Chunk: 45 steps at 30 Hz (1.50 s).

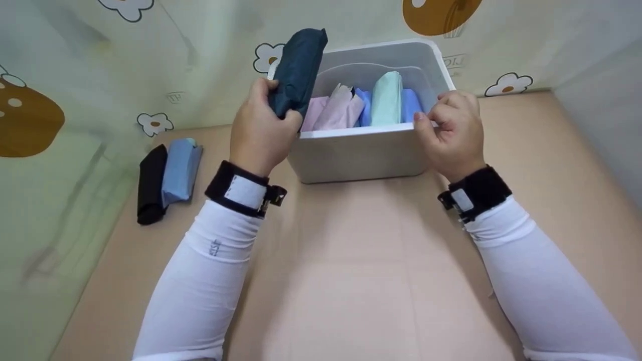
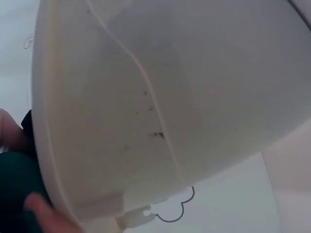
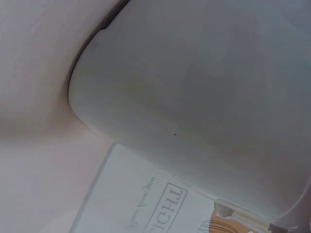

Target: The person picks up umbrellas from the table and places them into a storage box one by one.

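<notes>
My left hand grips a dark teal folded umbrella, tilted upright over the left end of a white plastic bin. In the left wrist view the teal umbrella shows at the lower left, beside the bin's rim. With curled fingers and thumb, my right hand holds the rim at the bin's front right corner. Inside the bin stand pink bundles, a mint green bundle and blue ones, seemingly folded umbrellas too. The right wrist view shows mostly the bin's outer wall.
On the left of the beige table lie a black folded umbrella and a light blue one, side by side. A patterned curtain-like sheet hangs close behind the bin and along the left.
</notes>
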Motion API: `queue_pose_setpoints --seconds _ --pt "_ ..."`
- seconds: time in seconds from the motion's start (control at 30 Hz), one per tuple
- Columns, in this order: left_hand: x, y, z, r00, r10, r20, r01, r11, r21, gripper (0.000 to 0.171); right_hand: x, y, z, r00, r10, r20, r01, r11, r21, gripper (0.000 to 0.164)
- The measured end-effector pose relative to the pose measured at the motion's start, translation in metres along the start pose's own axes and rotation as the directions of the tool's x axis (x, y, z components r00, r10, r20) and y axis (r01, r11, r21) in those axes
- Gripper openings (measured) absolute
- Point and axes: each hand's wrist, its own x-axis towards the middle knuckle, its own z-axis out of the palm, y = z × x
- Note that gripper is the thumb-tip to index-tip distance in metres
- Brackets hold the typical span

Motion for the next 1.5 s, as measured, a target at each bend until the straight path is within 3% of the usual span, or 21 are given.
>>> queue_pose_setpoints --seconds 0.23,0.57,1.0,1.3,1.5 --pt "0.016 0.013 0.006 1.0 -0.008 0.027 0.004 0.99 0.144 0.056 0.0 -0.001 0.001 1.0 0.008 -0.028 -0.007 1.0 0.025 0.041" --pt "0.038 0.023 0.023 0.986 -0.113 0.122 0.071 0.951 0.302 0.067 0.0 0.0 0.002 1.0 -0.006 0.015 0.006 1.0 -0.01 0.043" --pt "0.046 0.031 0.029 0.951 -0.196 0.241 0.101 0.929 0.357 0.075 0.0 0.0 0.0 1.0 0.003 0.013 -0.003 1.0 -0.007 0.044" --pt "0.045 0.031 0.03 0.949 -0.198 0.245 0.096 0.923 0.373 0.074 0.0 0.0 0.001 1.0 -0.004 -0.006 0.004 1.0 0.017 0.042" --pt "0.045 0.029 0.031 0.949 -0.165 0.269 0.044 0.913 0.405 0.072 0.0 0.003 0.0 1.0 -0.009 0.006 0.009 1.0 -0.007 0.042"
